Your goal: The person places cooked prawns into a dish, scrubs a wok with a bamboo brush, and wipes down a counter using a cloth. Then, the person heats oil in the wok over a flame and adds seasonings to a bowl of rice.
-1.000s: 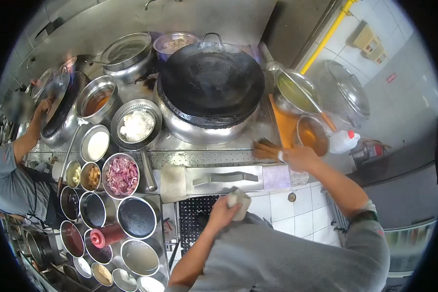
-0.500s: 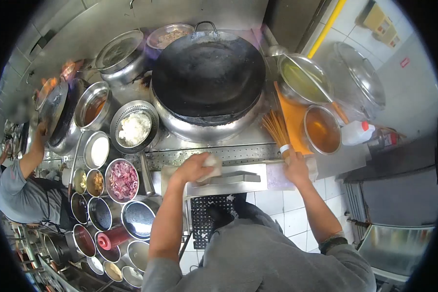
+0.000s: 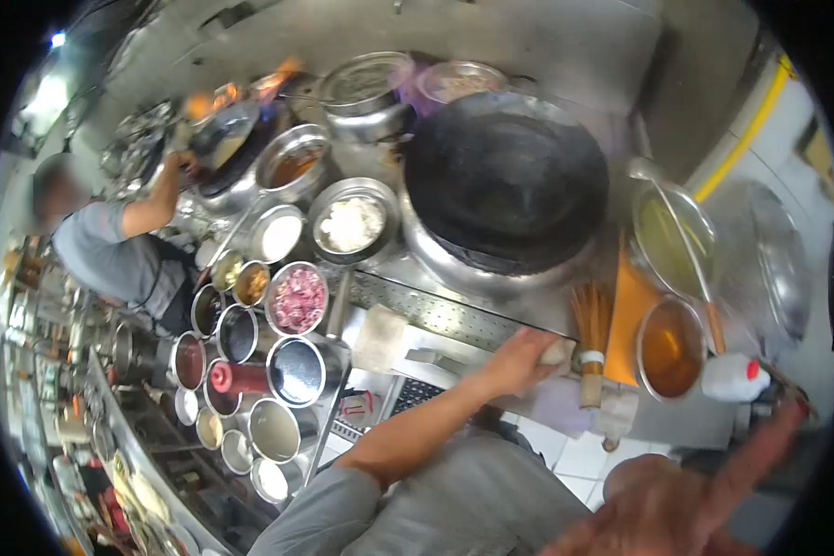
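Observation:
My left hand (image 3: 517, 363) is closed on a pale folded cloth (image 3: 558, 356), pressed to the counter's front edge. Close to the camera at the lower right, my right hand (image 3: 663, 510) is raised and blurred. One of its fingers stretches out to the upper right, and I see nothing held in it. A bamboo wok brush (image 3: 590, 343) with a white band lies just right of the cloth, apart from both hands. Beyond the counter edge sits a large dark wok (image 3: 508, 181) with no food visible in it.
Left of the wok stand a strainer of white food (image 3: 350, 222), a bowl of sliced red meat (image 3: 296, 296) and several seasoning pots. To the right are a pot of amber liquid (image 3: 670, 350) and a white jug (image 3: 734, 378). A co-worker (image 3: 125, 232) stands at a flaming wok on the left.
My right hand has let go of the wok brush, now lying on the counter, and lifted toward the camera. My left hand has slid right along the edge with the cloth. The view has turned left.

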Demonstrator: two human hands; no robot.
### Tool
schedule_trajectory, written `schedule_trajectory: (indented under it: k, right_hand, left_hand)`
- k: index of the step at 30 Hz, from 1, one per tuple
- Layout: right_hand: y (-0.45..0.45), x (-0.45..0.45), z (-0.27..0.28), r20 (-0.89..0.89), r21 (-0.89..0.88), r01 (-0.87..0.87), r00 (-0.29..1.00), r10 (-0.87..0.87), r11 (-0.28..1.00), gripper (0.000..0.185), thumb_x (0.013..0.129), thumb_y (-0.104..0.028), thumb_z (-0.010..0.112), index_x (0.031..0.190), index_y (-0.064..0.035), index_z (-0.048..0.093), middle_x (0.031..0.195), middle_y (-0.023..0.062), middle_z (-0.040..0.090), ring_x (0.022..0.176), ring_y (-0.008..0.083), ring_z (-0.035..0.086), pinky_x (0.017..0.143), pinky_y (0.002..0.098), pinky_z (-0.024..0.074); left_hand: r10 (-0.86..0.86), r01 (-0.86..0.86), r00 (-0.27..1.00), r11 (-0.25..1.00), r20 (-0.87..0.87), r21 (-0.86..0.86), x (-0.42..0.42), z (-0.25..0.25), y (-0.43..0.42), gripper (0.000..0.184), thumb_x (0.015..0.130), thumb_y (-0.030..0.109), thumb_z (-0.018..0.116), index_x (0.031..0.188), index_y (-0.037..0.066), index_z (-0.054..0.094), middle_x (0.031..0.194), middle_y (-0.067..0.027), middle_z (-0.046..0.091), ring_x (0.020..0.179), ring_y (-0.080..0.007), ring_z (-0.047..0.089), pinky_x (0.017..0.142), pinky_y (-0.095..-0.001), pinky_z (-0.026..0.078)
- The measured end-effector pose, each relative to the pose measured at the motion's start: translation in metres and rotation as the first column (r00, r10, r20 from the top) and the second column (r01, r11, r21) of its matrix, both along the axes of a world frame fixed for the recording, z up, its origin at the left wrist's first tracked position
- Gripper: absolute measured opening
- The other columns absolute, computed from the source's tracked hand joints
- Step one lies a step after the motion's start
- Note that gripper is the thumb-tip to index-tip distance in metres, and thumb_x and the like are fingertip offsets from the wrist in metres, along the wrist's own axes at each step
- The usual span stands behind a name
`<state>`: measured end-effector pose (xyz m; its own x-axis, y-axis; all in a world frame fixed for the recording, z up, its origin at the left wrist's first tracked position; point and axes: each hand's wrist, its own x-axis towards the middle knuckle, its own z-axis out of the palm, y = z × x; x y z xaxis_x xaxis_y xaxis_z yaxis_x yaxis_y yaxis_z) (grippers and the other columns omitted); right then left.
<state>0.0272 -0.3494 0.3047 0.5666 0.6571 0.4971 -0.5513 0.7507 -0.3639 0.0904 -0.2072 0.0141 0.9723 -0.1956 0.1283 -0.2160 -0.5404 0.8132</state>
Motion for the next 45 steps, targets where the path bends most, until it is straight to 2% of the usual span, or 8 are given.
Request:
schedule_trajectory:
  k: [3,8,14,19,30,33,37,45]
  right_hand:
    - [-0.01,0.029,0.019,-0.006,0.03,-0.384,0.923,0.385,0.923,0.07,0.096,-0.043,0.057,0.155,-0.0244,0.026,0.141,0.0299,0.04,0.11,0.0562,0.053,0.094,0.0672,0.0372]
    - [-0.015,0.01,-0.018,-0.152,0.308,-0.048,0.983,0.099,0.95,0.062,0.102,-0.041,0.046,0.156,-0.0281,0.018,0.129,0.0315,0.047,0.111,0.0551,0.053,0.095,0.066,0.0367]
    - [-0.02,-0.014,0.078,-0.537,-0.235,0.078,0.821,-0.197,0.969,0.053,0.105,-0.035,0.039,0.155,-0.0289,0.022,0.111,0.0094,0.062,0.115,0.0405,0.056,0.099,0.0669,0.0366]
    - [-0.007,-0.051,0.084,-0.588,-0.16,0.071,0.794,-0.153,0.985,0.052,0.104,-0.034,0.04,0.152,-0.0211,0.028,0.111,0.0098,0.065,0.119,0.0308,0.055,0.106,0.0541,0.0395]
    - [-0.027,-0.014,-0.117,0.329,-0.262,0.04,0.943,0.05,0.964,0.104,0.087,-0.072,0.047,0.156,-0.0085,0.002,0.149,0.0334,0.03,0.128,0.0463,0.047,0.105,0.0537,0.041]
    - [-0.065,-0.039,-0.233,0.108,-0.694,0.076,0.994,0.0,0.716,0.095,0.09,-0.059,0.058,0.154,-0.0058,0.013,0.14,0.0315,0.044,0.11,0.0415,0.062,0.094,0.0494,0.0493]
    - [-0.117,-0.085,-0.345,0.35,-0.87,0.458,0.835,0.425,-0.182,0.067,0.09,-0.034,0.066,0.142,-0.0015,0.04,0.121,0.0225,0.063,0.095,0.03,0.07,0.084,0.04,0.0535]
    - [-0.105,-0.109,-0.333,0.412,-0.768,0.613,0.695,0.588,-0.186,0.058,0.084,-0.035,0.072,0.13,-0.0037,0.055,0.107,0.0164,0.07,0.09,0.0281,0.071,0.081,0.0366,0.0543]
  left_hand:
    - [0.327,-0.326,0.945,0.944,-0.01,0.043,-0.032,0.016,0.072,0.053,0.082,0.021,0.072,0.129,0.007,0.053,0.121,-0.0194,0.061,0.114,-0.0382,0.055,0.098,-0.0429,0.043]
    - [0.721,-0.719,0.661,0.688,-0.209,0.096,-0.112,0.015,0.139,0.048,0.085,0.026,0.071,0.125,0.003,0.055,0.109,-0.0248,0.065,0.103,-0.041,0.063,0.09,-0.0441,0.049]
    - [0.89,-0.903,0.39,0.42,-0.236,0.089,-0.163,-0.007,0.128,0.048,0.083,0.028,0.072,0.12,0.001,0.056,0.103,-0.025,0.067,0.099,-0.0407,0.064,0.087,-0.0453,0.049]
    - [0.942,-0.939,0.323,0.332,-0.096,0.096,-0.157,-0.006,0.128,0.045,0.082,0.026,0.071,0.116,0.001,0.058,0.101,-0.0262,0.066,0.1,-0.042,0.064,0.087,-0.0452,0.049]
    - [0.922,-0.908,0.386,0.387,-0.037,0.158,-0.13,-0.08,0.176,0.052,0.08,0.031,0.069,0.119,-0.001,0.056,0.108,-0.0266,0.065,0.105,-0.0422,0.061,0.092,-0.0479,0.047]
    - [0.906,-0.894,0.402,0.42,-0.135,0.154,-0.122,-0.063,0.173,0.054,0.08,0.033,0.068,0.121,0.0,0.055,0.112,-0.0272,0.063,0.11,-0.0426,0.058,0.097,-0.0476,0.044]
    - [0.916,-0.915,0.373,0.39,-0.151,0.106,-0.115,-0.071,0.17,0.069,0.08,0.044,0.069,0.131,0.002,0.05,0.123,-0.0257,0.058,0.118,-0.0427,0.053,0.1,-0.0477,0.042]
    - [0.866,-0.867,0.489,0.496,-0.103,0.052,-0.261,-0.047,0.082,0.081,0.082,0.044,0.073,0.14,-0.003,0.04,0.126,-0.026,0.053,0.12,-0.0411,0.05,0.102,-0.0455,0.041]
